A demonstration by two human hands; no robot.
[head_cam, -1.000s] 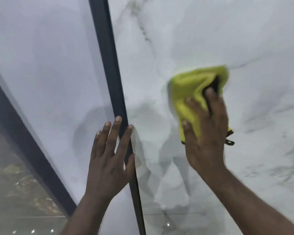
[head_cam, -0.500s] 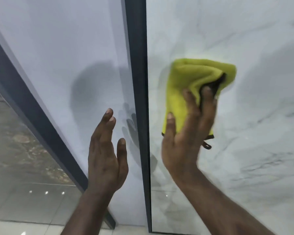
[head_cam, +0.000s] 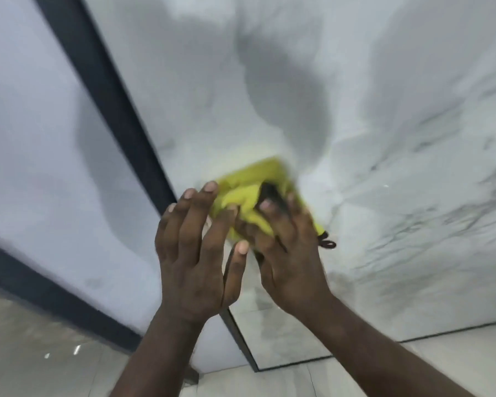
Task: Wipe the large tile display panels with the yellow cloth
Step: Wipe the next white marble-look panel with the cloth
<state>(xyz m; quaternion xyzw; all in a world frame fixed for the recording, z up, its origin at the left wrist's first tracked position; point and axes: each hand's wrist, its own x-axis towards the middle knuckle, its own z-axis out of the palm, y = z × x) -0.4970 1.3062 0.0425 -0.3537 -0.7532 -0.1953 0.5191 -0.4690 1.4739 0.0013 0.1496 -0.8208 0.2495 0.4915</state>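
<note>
pale tiled floor; the marble-veined panel and plain white panel stand on it

Pale, glossy floor tiles along the lower right, cut by thin dark joints and carrying a dim grey sheen. A dark frame bar slanting from the top left down toward the floor, narrowing to a thin dark edge just above the tiles. A second, broader dark band crossing the lower left. Below it a brownish, mottled glossy area, floor or upright face impossible to tell, with two small bright glints of reflected light. A small dark block at the base, too blurred to identify. Soft, diffuse lighting; broad, soft-edged grey shadows spread higher up. Everything smeared by motion blur.
</note>
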